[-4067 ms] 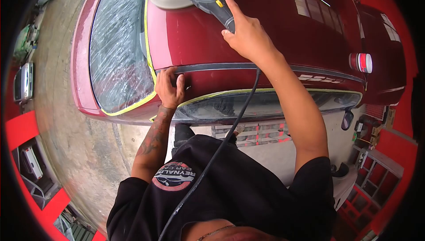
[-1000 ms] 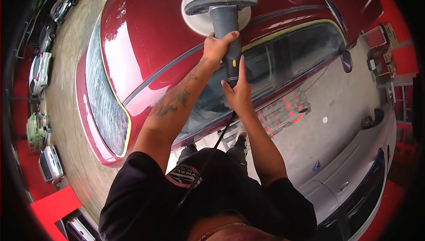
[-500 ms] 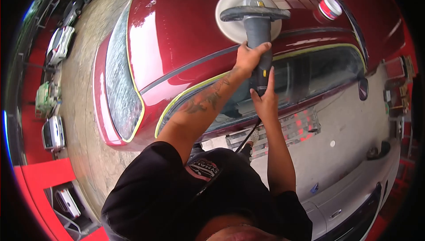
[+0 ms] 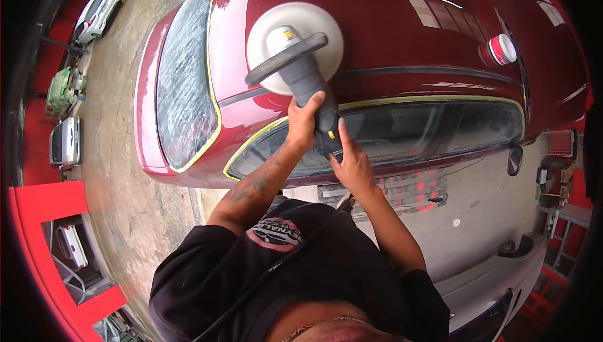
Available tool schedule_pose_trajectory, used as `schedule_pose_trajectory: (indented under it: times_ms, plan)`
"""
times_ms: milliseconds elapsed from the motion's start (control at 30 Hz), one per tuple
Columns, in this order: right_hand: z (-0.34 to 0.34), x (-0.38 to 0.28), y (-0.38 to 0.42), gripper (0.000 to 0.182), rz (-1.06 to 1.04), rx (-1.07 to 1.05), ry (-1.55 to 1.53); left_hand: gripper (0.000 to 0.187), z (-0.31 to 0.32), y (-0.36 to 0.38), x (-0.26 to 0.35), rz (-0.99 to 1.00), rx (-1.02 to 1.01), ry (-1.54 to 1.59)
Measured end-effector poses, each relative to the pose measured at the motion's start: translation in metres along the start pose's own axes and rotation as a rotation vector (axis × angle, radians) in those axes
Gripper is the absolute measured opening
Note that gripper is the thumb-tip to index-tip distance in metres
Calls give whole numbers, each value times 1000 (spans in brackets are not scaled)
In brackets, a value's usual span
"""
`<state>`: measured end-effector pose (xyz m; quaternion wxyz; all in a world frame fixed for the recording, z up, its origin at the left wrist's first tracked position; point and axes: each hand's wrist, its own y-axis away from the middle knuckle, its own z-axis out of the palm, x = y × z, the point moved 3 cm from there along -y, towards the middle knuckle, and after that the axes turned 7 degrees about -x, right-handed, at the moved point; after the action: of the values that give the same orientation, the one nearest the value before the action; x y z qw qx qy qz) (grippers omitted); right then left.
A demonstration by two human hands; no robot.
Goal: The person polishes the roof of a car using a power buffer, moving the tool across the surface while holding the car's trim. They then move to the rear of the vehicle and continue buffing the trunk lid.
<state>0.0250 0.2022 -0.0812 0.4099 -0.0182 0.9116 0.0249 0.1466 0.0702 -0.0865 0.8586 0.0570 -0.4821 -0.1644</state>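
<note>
Black-and-grey polisher sits, round white pad down, on the glossy dark-red car roof; left hand and right hand fingers close round its handle. What's done or left (gloss surrounds the pad) cannot be told.

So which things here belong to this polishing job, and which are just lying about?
Part of the job:
polisher
red car
yellow tape edging its windows
probably the tub on it

Apparently just about:
red crate
round white thing on the floor
grey car
</note>
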Motion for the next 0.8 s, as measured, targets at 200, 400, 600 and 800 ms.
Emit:
schedule_pose_trajectory:
  times_ms: [200, 400, 600, 800]
  plan:
    - [27, -42, -31, 106, -62, -170, 103, 37, -71, 11, 33, 89, 117, 102]
    - [41, -82, -74, 106, -149, -228, 209, 39, -119, -3, 61, 114, 101, 259]
    - [12, -94, -89, 100, -89, -177, 235, 45, -97, -23, 80, 80, 20, 185]
    - [-52, -58, -55, 101, 154, -29, 107, 55, -87, -26, 60, 154, 39, -538]
